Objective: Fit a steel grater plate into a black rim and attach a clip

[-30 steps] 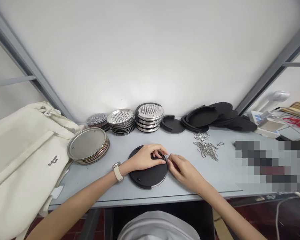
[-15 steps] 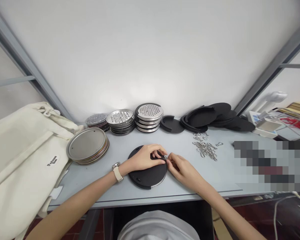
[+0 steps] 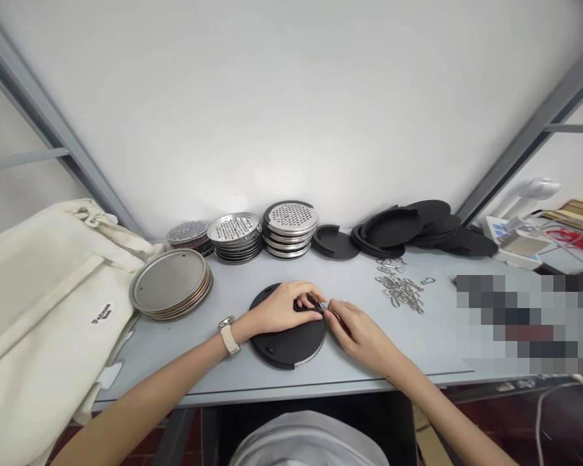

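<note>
Hardly anything has moved since the earlier frame: the view has slid a tiny bit, and both hands stay at the same edge of the black disc (image 3: 291,346). The black disc lies flat on the bench (image 3: 350,278), right in front of the person, with a thin silver rim showing at its lower right side. The left hand (image 3: 284,307) rests on top of it, with its thumb and first finger bent near the far right edge. The right hand (image 3: 362,330) comes in from the other side, its fingertips pinched in a narrow grip on a small metal piece (image 3: 322,306). The left fingers are close to that piece too, but I cannot tell if they squeeze it. A watch (image 3: 229,334) with a pale strap is on the left wrist. To the right is a pile of silver clips (image 3: 401,292). Behind the disc, near the wall (image 3: 291,116), stand three stacks of round metal graters (image 3: 236,236), and next to them lie black round holders (image 3: 393,230), some heaped up. Over on the left sit a stack of round gray plates (image 3: 169,281) and a big cream bag (image 3: 43,310).
</note>
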The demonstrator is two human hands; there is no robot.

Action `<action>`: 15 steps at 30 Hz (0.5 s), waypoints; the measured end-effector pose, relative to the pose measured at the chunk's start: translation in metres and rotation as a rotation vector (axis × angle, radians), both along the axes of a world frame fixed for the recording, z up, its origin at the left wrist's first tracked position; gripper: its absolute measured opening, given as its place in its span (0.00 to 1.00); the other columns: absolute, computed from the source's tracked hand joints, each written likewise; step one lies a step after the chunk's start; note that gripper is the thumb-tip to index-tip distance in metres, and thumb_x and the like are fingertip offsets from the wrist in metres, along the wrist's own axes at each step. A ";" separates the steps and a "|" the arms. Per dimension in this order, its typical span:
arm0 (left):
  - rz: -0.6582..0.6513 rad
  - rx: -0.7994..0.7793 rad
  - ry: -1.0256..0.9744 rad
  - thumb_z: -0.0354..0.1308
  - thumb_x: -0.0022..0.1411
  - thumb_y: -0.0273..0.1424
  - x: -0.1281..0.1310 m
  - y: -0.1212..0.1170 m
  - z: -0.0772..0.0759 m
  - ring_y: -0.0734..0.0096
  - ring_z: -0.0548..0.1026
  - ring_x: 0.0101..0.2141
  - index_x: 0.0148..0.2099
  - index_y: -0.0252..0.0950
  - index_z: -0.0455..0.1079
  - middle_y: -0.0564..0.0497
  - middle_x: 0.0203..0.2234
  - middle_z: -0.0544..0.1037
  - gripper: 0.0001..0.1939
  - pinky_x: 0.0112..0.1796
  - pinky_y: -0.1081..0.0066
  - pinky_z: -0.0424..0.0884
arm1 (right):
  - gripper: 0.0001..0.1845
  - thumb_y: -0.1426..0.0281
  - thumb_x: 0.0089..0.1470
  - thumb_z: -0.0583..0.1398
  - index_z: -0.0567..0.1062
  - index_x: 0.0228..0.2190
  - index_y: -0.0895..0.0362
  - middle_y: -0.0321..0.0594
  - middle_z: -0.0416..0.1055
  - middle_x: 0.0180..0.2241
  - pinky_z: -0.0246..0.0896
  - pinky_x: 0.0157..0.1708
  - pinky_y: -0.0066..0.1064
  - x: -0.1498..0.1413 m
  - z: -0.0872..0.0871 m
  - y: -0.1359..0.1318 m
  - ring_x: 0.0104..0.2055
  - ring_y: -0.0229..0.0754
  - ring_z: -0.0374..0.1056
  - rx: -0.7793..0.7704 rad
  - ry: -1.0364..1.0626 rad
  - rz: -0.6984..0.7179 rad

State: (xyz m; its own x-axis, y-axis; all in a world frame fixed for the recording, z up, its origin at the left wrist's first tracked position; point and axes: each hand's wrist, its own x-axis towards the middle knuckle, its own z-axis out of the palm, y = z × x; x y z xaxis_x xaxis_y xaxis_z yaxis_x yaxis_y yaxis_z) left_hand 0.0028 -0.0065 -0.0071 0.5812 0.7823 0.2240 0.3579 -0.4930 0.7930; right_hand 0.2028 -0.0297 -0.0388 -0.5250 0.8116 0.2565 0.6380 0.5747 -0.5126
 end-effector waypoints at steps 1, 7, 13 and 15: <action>-0.001 0.000 -0.003 0.61 0.55 0.27 0.000 0.000 0.000 0.76 0.72 0.33 0.44 0.35 0.70 0.50 0.39 0.75 0.12 0.37 0.74 0.69 | 0.12 0.68 0.64 0.45 0.60 0.28 0.54 0.36 0.63 0.25 0.54 0.29 0.30 0.000 0.000 0.000 0.28 0.40 0.60 0.002 -0.002 -0.001; 0.000 -0.008 0.012 0.60 0.55 0.28 0.000 0.000 0.001 0.74 0.72 0.33 0.44 0.34 0.70 0.49 0.39 0.75 0.12 0.37 0.73 0.69 | 0.12 0.69 0.63 0.46 0.60 0.27 0.54 0.37 0.63 0.25 0.54 0.28 0.30 0.000 0.002 0.000 0.28 0.40 0.60 0.006 0.005 0.000; -0.009 -0.007 0.001 0.60 0.56 0.28 0.000 0.000 0.000 0.75 0.71 0.33 0.44 0.35 0.70 0.50 0.39 0.75 0.12 0.37 0.74 0.69 | 0.12 0.69 0.63 0.46 0.60 0.27 0.54 0.36 0.62 0.25 0.54 0.28 0.30 0.000 0.001 0.000 0.28 0.40 0.59 0.001 0.004 0.007; -0.008 -0.006 0.000 0.60 0.56 0.28 0.000 0.000 -0.001 0.76 0.72 0.33 0.44 0.35 0.70 0.50 0.39 0.75 0.13 0.37 0.74 0.69 | 0.11 0.69 0.63 0.46 0.59 0.27 0.54 0.35 0.62 0.24 0.53 0.28 0.29 0.000 0.001 0.000 0.27 0.39 0.59 0.002 -0.003 0.007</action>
